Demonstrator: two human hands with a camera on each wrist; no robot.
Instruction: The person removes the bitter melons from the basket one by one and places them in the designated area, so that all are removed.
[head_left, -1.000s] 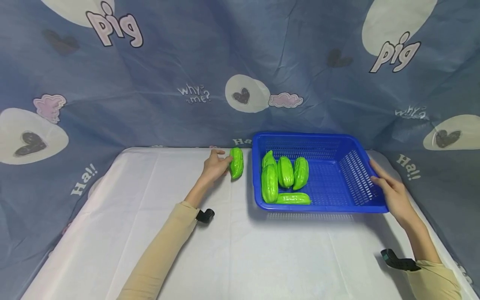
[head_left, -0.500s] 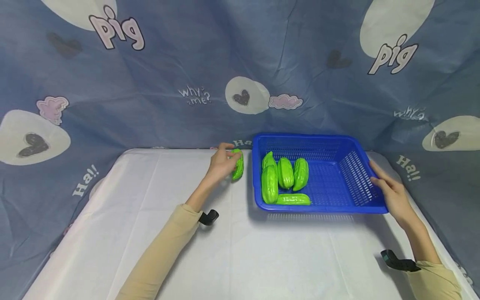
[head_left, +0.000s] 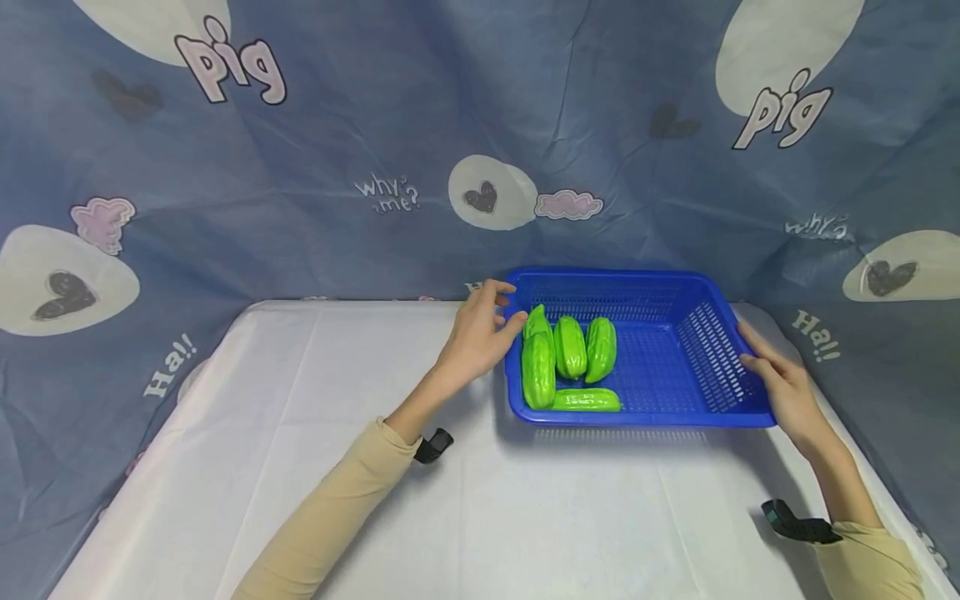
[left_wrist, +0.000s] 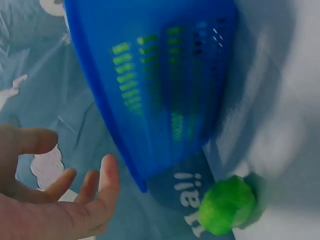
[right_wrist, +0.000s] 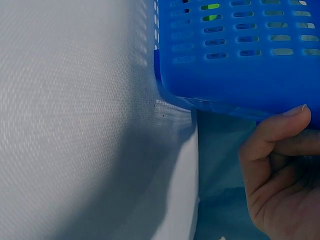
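The left hand [head_left: 478,333], its fingers parted and holding nothing, is at the nine o'clock end of the blue basket [head_left: 637,418]. Near ten o'clock, just outside the basket, a loose green gourd [left_wrist: 226,206] seems to rest on the white worktop [head_left: 577,508], mostly hidden from the head view. Five more gourds [head_left: 570,348] lie inside, between seven and ten o'clock. The right hand [head_left: 789,396] grips the rim between three and four.

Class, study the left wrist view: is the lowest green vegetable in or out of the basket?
Out: the vegetable rests on the cloth, outside the basket.
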